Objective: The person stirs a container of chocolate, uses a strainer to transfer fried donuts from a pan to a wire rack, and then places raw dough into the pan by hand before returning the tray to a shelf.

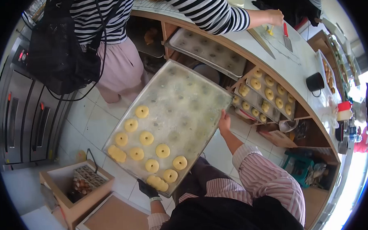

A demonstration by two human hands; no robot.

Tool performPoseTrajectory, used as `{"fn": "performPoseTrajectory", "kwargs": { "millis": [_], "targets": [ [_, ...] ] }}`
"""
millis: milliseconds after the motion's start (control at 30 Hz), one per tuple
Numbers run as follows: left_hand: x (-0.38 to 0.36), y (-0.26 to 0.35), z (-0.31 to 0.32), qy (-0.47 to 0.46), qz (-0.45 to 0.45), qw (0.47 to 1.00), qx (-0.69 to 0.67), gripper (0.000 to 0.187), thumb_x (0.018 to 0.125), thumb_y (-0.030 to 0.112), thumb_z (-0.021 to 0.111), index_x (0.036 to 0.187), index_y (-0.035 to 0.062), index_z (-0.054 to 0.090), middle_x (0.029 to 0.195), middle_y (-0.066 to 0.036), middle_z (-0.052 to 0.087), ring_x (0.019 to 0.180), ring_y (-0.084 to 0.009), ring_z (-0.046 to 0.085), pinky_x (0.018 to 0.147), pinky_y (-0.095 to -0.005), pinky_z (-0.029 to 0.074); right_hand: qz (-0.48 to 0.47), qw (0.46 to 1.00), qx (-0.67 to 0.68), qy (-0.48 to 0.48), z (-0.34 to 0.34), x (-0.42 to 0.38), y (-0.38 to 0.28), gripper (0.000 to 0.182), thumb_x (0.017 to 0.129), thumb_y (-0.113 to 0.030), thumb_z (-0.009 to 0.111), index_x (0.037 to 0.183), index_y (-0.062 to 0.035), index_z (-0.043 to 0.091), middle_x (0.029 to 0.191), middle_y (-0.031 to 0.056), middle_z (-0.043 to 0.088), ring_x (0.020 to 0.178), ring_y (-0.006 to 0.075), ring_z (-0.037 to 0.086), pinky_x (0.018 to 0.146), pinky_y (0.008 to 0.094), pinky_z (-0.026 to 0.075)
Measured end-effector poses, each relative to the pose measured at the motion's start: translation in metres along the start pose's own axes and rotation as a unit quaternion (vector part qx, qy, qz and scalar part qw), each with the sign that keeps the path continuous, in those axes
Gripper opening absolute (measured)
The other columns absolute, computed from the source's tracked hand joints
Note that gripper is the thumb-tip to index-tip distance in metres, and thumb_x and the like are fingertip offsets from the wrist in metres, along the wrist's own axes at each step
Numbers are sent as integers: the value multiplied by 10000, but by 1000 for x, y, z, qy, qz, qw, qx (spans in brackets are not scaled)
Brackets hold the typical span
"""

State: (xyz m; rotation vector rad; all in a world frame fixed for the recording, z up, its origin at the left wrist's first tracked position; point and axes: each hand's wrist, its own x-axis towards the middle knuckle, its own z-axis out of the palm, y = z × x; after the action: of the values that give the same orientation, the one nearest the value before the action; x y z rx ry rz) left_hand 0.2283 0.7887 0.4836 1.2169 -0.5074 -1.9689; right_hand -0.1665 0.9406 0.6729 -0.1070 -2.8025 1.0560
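A large metal tray (180,111) is held tilted in front of my body. Several ring-shaped pieces of yellow dough (146,138) and a few lumpier ones (157,183) lie on its near and left part; the rest shows only faint round marks. My right hand (224,122), bare, grips the tray's right edge, its fingers partly hidden beneath. At the bottom left corner my left hand (147,189), in a black glove, is closed on the rim, most of its fingers under the tray.
Trays with dough rings (269,93) and another tray (208,49) sit on shelves under the counter (246,40). A person in a striped top (204,13) stands at it. Ovens (24,116) stand left; a cardboard box (79,191) is on the lower left floor.
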Motion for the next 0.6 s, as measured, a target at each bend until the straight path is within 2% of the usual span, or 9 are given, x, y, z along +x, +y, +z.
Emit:
{"fn": "performPoseTrajectory", "kwargs": {
  "millis": [167, 300, 400, 433, 500, 567, 600],
  "targets": [
    [39, -53, 27, 18, -23, 998, -61, 418, 954, 343, 405, 1038, -42, 543, 963, -76, 562, 869, -175, 506, 817, -309, 423, -48, 998, 33, -8, 28, 56, -6, 642, 909, -503, 374, 1003, 115, 519, 932, 297, 567, 921, 417, 531, 811, 401, 396],
    [47, -76, 57, 5, -52, 991, -123, 422, 911, 427, 391, 906, 20, 501, 817, -40, 488, 739, -170, 437, 705, -327, 362, -28, 999, 44, -8, 31, 92, -2, 644, 903, -509, 389, 995, 112, 530, 928, 289, 573, 914, 396, 541, 815, 386, 399],
    [44, -78, 93, -56, -96, 972, -206, 449, 868, 509, 380, 795, 73, 456, 708, -19, 427, 640, -167, 387, 611, -337, 311, -57, 996, 55, -37, 35, 115, 9, 687, 899, -545, 361, 1068, 100, 524, 907, 199, 597, 852, 298, 542, 812, 357, 405],
    [43, -78, 109, -85, -117, 959, -244, 460, 853, 537, 376, 758, 91, 440, 671, -12, 407, 606, -166, 370, 579, -341, 294, -45, 997, 44, -41, 34, 115, 12, 710, 888, -572, 348, 1087, 87, 523, 921, 193, 597, 860, 284, 542, 815, 358, 410],
    [29, -62, 155, -231, -214, 888, -335, 487, 824, 591, 368, 684, 126, 410, 599, 2, 366, 540, -164, 336, 516, -347, 260, -2, 999, 23, -41, 30, 111, 5, 759, 867, -626, 322, 1127, 59, 519, 947, 183, 598, 876, 258, 543, 822, 360, 420],
    [11, -52, 202, -372, -304, 786, -388, 519, 795, 646, 360, 610, 162, 380, 526, 16, 326, 474, -162, 303, 453, -354, 226, 125, 967, 51, -215, 32, 117, 42, 818, 828, -693, 295, 1209, 3, 492, 1029, 178, 580, 930, 228, 550, 796, 367, 455],
    [0, -48, 225, -424, -328, 747, -392, 536, 780, 674, 356, 573, 180, 364, 490, 23, 306, 441, -161, 286, 421, -358, 209, 111, 968, 77, -209, 35, 108, 62, 806, 831, -688, 298, 1252, -16, 447, 1051, 166, 573, 931, 225, 562, 766, 362, 472]
  ]
}}
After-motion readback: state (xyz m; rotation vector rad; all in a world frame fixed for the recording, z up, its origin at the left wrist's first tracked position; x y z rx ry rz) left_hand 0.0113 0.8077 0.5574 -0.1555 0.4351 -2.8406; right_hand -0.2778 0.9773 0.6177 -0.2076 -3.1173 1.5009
